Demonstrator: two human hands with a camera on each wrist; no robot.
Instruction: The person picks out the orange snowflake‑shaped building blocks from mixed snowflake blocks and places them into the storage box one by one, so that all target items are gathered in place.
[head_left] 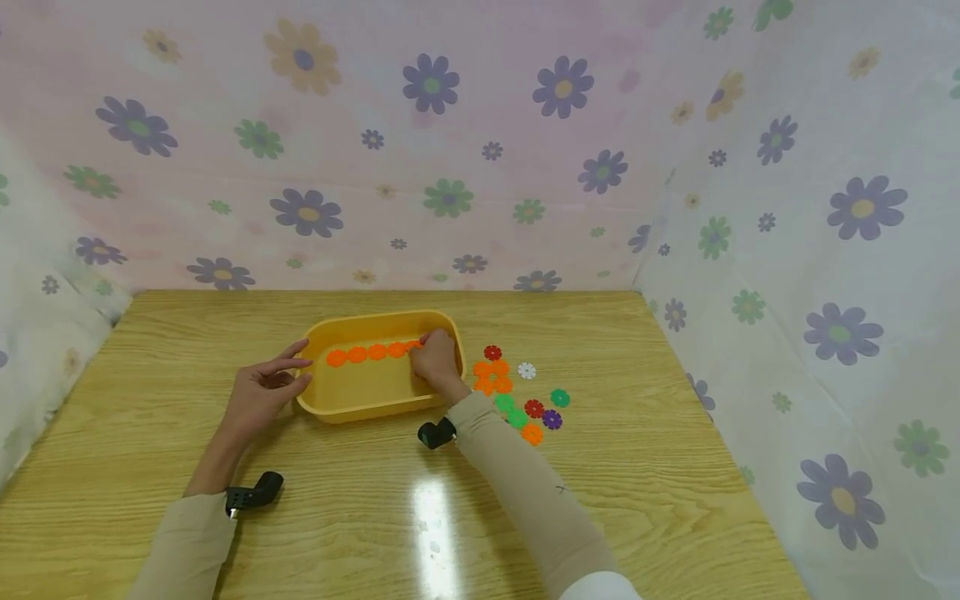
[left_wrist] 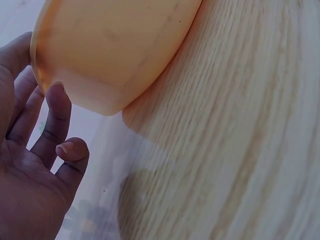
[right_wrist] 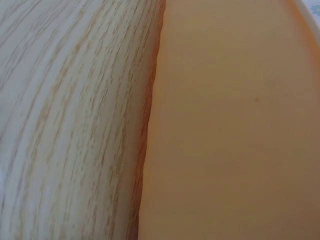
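Observation:
A yellow-orange plastic tray stands on the wooden table. Inside it lies a row of joined orange flower discs. My right hand reaches into the tray's right end, fingers curled down over the end of that row. My left hand is at the tray's left rim with relaxed fingers spread along the outer wall. The left wrist view shows those fingers beside the tray's rounded corner. The right wrist view shows only the tray's wall and table.
Loose flower discs lie right of the tray: a red one, an orange cluster, a white one, a green one and several more. Floral cloth walls close in the back and sides.

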